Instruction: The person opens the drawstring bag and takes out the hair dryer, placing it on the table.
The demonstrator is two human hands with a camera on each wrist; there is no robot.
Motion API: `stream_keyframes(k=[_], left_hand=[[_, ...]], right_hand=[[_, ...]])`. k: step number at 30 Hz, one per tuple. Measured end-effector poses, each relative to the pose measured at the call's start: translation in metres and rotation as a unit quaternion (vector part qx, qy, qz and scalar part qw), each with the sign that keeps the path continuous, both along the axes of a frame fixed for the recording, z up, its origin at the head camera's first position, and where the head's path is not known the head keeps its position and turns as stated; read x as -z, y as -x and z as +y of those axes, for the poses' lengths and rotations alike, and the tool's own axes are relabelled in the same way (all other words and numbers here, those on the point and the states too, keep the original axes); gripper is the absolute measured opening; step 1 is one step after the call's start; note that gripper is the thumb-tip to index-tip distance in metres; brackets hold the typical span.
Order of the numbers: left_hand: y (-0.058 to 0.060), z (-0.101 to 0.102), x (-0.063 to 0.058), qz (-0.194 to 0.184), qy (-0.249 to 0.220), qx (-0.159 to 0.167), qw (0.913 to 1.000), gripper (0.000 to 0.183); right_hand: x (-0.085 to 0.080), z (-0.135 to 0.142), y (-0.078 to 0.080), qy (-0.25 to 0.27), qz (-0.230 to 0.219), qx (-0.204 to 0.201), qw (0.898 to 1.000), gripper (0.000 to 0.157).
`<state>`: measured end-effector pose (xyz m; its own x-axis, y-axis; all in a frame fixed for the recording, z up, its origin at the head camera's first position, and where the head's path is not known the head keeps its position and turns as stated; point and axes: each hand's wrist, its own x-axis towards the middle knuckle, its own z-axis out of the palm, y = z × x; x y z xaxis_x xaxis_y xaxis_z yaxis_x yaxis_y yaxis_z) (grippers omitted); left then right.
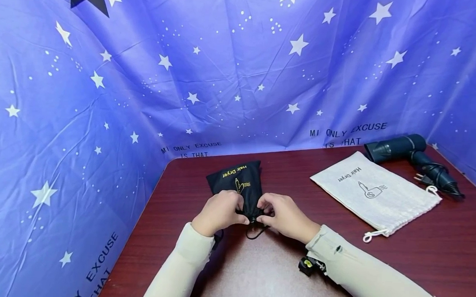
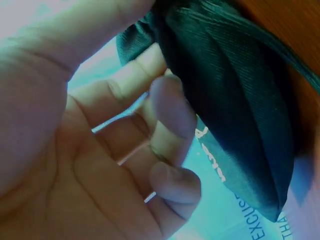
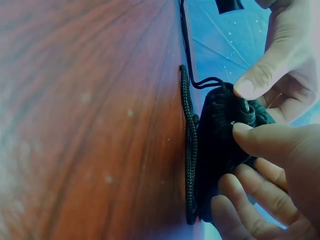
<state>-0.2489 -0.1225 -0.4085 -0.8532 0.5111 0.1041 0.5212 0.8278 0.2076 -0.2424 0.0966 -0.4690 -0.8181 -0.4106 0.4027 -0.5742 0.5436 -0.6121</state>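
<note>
A black drawstring bag (image 1: 253, 178) with yellow "Hair Dryer" lettering lies near the table's middle, its gathered mouth toward me. My left hand (image 1: 221, 210) pinches that mouth from the left, thumb at the neck. From the right, my right hand (image 1: 286, 216) pinches the same gathered cloth between thumb and fingers. In the right wrist view, a small dark cord toggle (image 3: 245, 116) sits between the two thumbs. A dark cord (image 3: 189, 150) hangs in a loop from the neck. What the bag holds is hidden.
A white drawstring bag (image 1: 372, 212) printed "Hair Dryer" lies flat to the right. Behind it rests a dark hair dryer (image 1: 397, 147) with its cable wrapped at the handle. Blue star-patterned cloth (image 1: 241, 69) hangs along the left and back of the reddish-brown table (image 1: 180, 186).
</note>
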Motion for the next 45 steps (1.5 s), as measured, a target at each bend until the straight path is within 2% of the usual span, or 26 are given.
stream_keyframes(k=[8,15,22,33,45], left_hand=[[0.002,0.002,0.001,0.018,0.026,0.01,0.9995,0.039],[0.001,0.002,-0.002,0.039,0.05,0.032,0.9975,0.032],[0.001,0.0,-0.008,0.032,0.034,0.042,0.998,0.028],[0.001,-0.002,-0.008,0.031,0.021,0.045,0.9983,0.026],[0.001,-0.001,-0.003,0.041,0.006,0.044,0.9982,0.036]], right_hand=[[0.002,0.0,0.002,0.007,0.001,0.005,1.0,0.034],[-0.002,0.001,0.001,0.012,0.018,-0.002,1.0,0.028],[-0.009,0.004,0.001,-0.004,0.059,-0.01,0.998,0.019],[-0.015,0.008,0.001,-0.006,0.068,-0.04,0.997,0.015],[-0.016,0.01,0.003,0.0,0.053,-0.058,0.997,0.018]])
